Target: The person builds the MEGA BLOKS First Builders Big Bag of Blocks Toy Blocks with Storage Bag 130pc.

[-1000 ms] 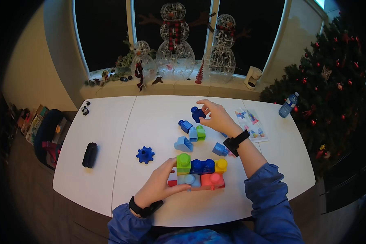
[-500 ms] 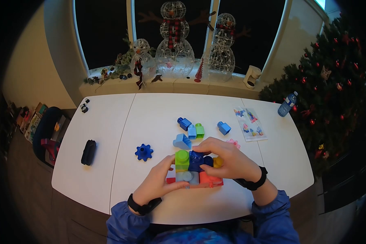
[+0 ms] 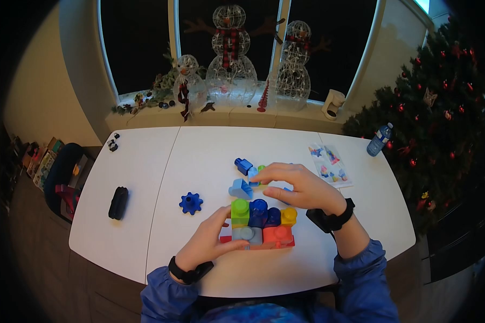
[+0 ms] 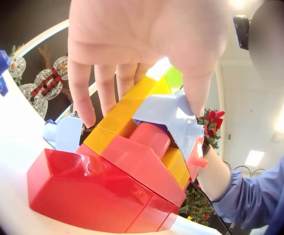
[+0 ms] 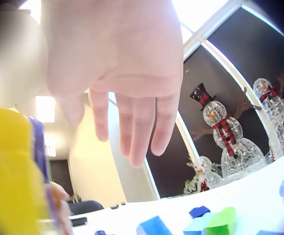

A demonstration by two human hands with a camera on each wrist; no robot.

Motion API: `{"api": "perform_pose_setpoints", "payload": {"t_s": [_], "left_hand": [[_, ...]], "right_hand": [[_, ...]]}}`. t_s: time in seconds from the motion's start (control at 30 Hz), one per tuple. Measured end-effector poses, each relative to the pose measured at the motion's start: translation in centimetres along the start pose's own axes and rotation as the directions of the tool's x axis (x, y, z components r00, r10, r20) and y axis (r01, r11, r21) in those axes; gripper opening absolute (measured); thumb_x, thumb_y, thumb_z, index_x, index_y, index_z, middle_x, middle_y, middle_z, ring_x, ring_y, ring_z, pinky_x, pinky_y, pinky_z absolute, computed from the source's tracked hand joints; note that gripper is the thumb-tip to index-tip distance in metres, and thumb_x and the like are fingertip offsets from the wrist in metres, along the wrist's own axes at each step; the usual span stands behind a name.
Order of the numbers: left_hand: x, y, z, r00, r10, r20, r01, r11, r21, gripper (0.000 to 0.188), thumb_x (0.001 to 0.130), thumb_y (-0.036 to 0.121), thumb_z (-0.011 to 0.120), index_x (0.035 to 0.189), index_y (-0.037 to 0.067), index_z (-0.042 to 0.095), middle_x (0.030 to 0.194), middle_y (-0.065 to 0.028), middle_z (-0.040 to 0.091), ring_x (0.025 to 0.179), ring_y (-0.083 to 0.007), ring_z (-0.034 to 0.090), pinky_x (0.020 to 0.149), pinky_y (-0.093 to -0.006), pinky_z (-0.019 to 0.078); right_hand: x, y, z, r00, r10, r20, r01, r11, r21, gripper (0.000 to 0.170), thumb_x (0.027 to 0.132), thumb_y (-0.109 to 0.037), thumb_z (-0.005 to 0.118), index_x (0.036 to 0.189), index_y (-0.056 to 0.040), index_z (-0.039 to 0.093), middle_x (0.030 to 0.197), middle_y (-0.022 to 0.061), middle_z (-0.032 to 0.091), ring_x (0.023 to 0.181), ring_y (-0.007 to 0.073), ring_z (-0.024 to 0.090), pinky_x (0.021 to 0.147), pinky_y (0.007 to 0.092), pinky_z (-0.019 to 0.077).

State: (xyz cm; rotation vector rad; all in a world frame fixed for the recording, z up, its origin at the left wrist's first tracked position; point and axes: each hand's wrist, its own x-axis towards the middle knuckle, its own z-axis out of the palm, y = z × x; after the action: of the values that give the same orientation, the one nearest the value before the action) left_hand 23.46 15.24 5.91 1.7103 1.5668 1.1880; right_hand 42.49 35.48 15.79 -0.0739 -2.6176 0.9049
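Note:
My left hand (image 3: 206, 243) grips the left side of a building-block structure (image 3: 278, 235), its thumb along the front and its fingers behind. On top are a lime green block (image 3: 240, 212), a taller dark blue block (image 3: 258, 213) beside it and a yellow block (image 3: 289, 217) at the right end. A grey-blue block (image 4: 174, 117) sits under the left thumb, above red, coral and yellow-orange blocks. Behind the structure, my right hand (image 3: 307, 187) hovers with fingers extended, holding nothing. It partly covers loose blocks, among them a light blue block (image 3: 254, 174).
A dark blue block (image 3: 243, 166) and a light blue wedge-shaped block (image 3: 240, 188) lie behind the structure. To the left are a blue gear-shaped piece (image 3: 191, 203) and a black case (image 3: 118, 203). A picture sheet (image 3: 331, 164) and water bottle (image 3: 380, 140) are at the back right.
My right hand brought a dark blue block from the back onto the structure beside the green one, let it go and moved back. The left hand kept its hold.

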Motion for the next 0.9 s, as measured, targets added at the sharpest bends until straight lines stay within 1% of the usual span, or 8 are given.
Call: {"api": "perform_pose_setpoints", "payload": {"t_s": [0.03, 0.13, 0.33, 0.4, 0.6, 0.7, 0.8, 0.9], "left_hand": [[0.0, -0.1, 0.0, 1.0, 0.004, 0.001, -0.004, 1.0, -0.003, 0.082, 0.079, 0.031, 0.09, 0.144, 0.004, 0.048, 0.13, -0.0162, 0.062, 0.114, -0.0308, 0.064, 0.094, -0.0389, 0.0529], [0.1, 0.0, -0.1, 1.0, 0.006, 0.009, -0.006, 1.0, -0.01, 0.081, 0.08, 0.035, 0.089, 0.143, 0.003, 0.048, 0.129, -0.0191, 0.062, 0.112, -0.0348, 0.064, 0.093, -0.0397, 0.0534], [0.1, 0.2, -0.2, 1.0, -0.009, 0.026, 0.009, 1.0, -0.006, 0.08, 0.079, 0.031, 0.09, 0.143, 0.004, 0.049, 0.129, -0.0157, 0.062, 0.112, -0.0308, 0.064, 0.094, -0.039, 0.0529], [0.1, 0.2, -0.3, 0.999, -0.014, 0.037, 0.014, 1.0, -0.004, 0.081, 0.08, 0.035, 0.089, 0.143, 0.004, 0.048, 0.129, -0.0186, 0.062, 0.113, -0.0345, 0.064, 0.094, -0.0401, 0.0533], [0.1, -0.1, -0.3, 0.999, 0.018, 0.027, -0.018, 1.0, -0.022, 0.082, 0.08, 0.035, 0.089, 0.144, 0.006, 0.047, 0.13, -0.0184, 0.061, 0.113, -0.0348, 0.064, 0.094, -0.0402, 0.0535], [0.2, 0.2, -0.3, 1.0, 0.028, 0.014, -0.028, 1.0, -0.011, 0.08, 0.078, 0.028, 0.091, 0.142, 0.004, 0.049, 0.127, -0.015, 0.062, 0.11, -0.03, 0.064, 0.093, -0.038, 0.0536], [0.1, -0.1, -0.2, 0.999, 0.032, 0.006, -0.032, 0.999, -0.01, 0.081, 0.078, 0.027, 0.091, 0.142, 0.004, 0.049, 0.128, -0.0154, 0.062, 0.11, -0.0303, 0.065, 0.093, -0.0383, 0.0536], [0.1, -0.2, -0.2, 0.999, 0.032, 0.007, -0.032, 0.999, -0.003, 0.082, 0.077, 0.027, 0.092, 0.143, 0.004, 0.049, 0.128, -0.0154, 0.062, 0.11, -0.0302, 0.065, 0.093, -0.0382, 0.0539]], "right_hand": [[1.2, 0.6, 0.3, 0.994, 0.095, -0.045, -0.096, 0.995, -0.014, 0.03, 0.098, -0.021, 0.068, 0.124, -0.0058, 0.07, 0.114, 0.0168, 0.072, 0.101, 0.0295, 0.071, 0.089, 0.038, 0.0552], [4.3, 5.6, 1.1, 0.99, 0.139, -0.016, -0.139, 0.97, -0.199, 0.029, 0.096, -0.024, 0.068, 0.119, -0.0056, 0.071, 0.113, 0.0177, 0.072, 0.099, 0.0319, 0.071, 0.086, 0.0407, 0.0554], [8.9, 13.4, 4.5, 0.975, 0.198, 0.103, -0.102, 0.804, -0.586, 0.031, 0.09, -0.032, 0.07, 0.11, -0.0085, 0.069, 0.1, 0.0163, 0.071, 0.095, 0.0375, 0.068, 0.083, 0.0472, 0.0551], [9.7, 14.4, 5.4, 0.965, 0.234, 0.117, -0.127, 0.81, -0.573, 0.034, 0.088, -0.033, 0.072, 0.112, -0.0095, 0.068, 0.098, 0.0159, 0.071, 0.096, 0.0374, 0.069, 0.084, 0.0476, 0.0553], [10.6, 15.6, 7.0, 0.945, 0.299, 0.131, -0.18, 0.813, -0.553, 0.039, 0.084, -0.026, 0.074, 0.119, -0.0103, 0.066, 0.104, 0.0165, 0.071, 0.098, 0.038, 0.069, 0.085, 0.0484, 0.0554], [9.7, 14.4, 5.8, 0.978, 0.196, 0.065, -0.138, 0.855, -0.501, 0.042, 0.083, -0.02, 0.074, 0.122, -0.0097, 0.065, 0.106, 0.0171, 0.071, 0.097, 0.0379, 0.068, 0.086, 0.0471, 0.0559], [8.0, 10.6, 2.9, 0.989, 0.121, -0.082, -0.141, 0.941, -0.307, 0.043, 0.083, -0.016, 0.073, 0.125, -0.0094, 0.064, 0.103, 0.0145, 0.07, 0.095, 0.0323, 0.069, 0.085, 0.0407, 0.0571], [5.3, 5.4, 0.4, 0.958, 0.226, -0.179, -0.245, 0.965, -0.095, 0.041, 0.083, -0.01, 0.074, 0.122, -0.0071, 0.063, 0.102, 0.0102, 0.069, 0.093, 0.0229, 0.068, 0.084, 0.0344, 0.0567]]}}
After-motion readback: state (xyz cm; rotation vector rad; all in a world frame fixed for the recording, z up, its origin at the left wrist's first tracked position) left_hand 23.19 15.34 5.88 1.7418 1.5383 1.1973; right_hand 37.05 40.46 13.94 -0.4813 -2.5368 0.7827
